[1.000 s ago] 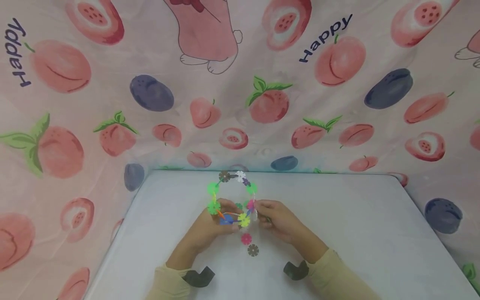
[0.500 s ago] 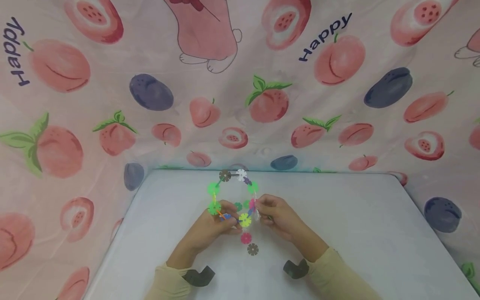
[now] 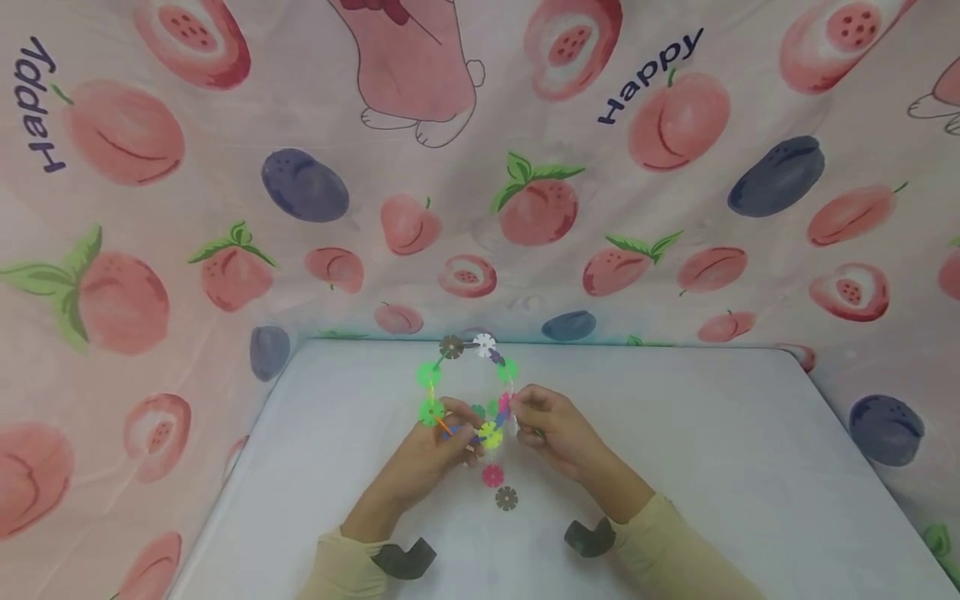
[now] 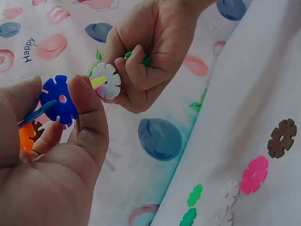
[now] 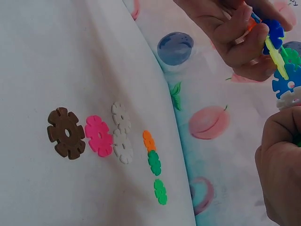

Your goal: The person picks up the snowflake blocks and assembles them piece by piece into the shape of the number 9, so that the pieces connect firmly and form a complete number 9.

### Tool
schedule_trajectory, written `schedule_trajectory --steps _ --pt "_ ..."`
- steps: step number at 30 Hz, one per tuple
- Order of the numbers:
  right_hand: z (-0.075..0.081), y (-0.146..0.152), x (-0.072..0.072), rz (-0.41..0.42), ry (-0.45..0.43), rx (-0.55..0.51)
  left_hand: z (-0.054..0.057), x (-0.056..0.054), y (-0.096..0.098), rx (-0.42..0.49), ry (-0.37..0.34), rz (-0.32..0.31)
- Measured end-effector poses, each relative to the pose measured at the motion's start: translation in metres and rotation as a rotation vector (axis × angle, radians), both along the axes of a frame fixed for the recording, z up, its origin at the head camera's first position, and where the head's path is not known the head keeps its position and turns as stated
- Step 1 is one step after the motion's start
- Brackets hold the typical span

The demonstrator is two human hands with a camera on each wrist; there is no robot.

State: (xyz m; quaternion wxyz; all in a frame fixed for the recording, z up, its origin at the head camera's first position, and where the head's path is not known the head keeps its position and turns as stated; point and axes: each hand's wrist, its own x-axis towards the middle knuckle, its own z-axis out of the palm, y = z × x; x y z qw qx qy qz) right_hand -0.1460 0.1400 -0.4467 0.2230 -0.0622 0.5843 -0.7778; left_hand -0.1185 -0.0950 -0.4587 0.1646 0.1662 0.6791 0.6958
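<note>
A ring of linked, notched plastic discs stands raised between two bare hands over a white table; the left hand pinches a dark blue disc of that ring between thumb and finger, the gap narrow; the right hand has its fingers curled and grips the ring's other side, at a white disc, with a green piece tucked among the fingers; between the hands a yellow disc, seen edge-on, joins the dark blue disc to a lighter blue disc; at the ring's far side are a brown disc and a second white disc; loose on the table below lie a larger-looking brown piece, a pink piece just beside it, two white pieces next to the pink, an orange piece against a dark green piece, and a light green piece near that; pale sleeves cover the forearms, a black fitting sits at each wrist, and a fruit-print cloth hangs behind the table.
</note>
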Motion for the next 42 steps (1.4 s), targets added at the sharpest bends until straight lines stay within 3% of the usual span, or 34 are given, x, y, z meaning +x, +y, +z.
schedule_trajectory --steps 4,9,13,16,18,25,31,38,42 --pt "0.002 -0.001 0.001 -0.018 -0.011 -0.002 0.002 0.000 0.002 -0.069 0.020 0.033" --pt "0.002 0.000 0.002 -0.025 -0.020 -0.013 0.001 0.000 0.002 -0.060 0.026 0.025" --pt "0.000 0.001 0.001 -0.019 -0.023 -0.009 0.002 0.001 -0.004 0.029 0.060 -0.068" --pt "-0.002 0.004 -0.001 -0.017 -0.023 0.002 0.006 0.002 -0.009 0.111 0.057 -0.150" --pt "-0.003 0.005 -0.001 -0.015 -0.022 0.009 0.009 0.002 -0.011 0.140 0.040 -0.171" --pt "-0.003 0.007 -0.001 -0.024 -0.023 0.001 0.005 -0.002 -0.019 0.191 0.024 -0.173" --pt "-0.001 0.006 0.000 -0.022 -0.036 -0.005 -0.001 -0.004 -0.019 0.180 0.077 -0.190" --pt "-0.002 0.004 0.000 -0.029 -0.050 -0.008 -0.001 -0.003 -0.017 0.054 0.128 -0.137" --pt "-0.002 0.002 -0.001 0.003 -0.047 -0.002 -0.001 -0.004 -0.013 0.073 0.130 -0.159"
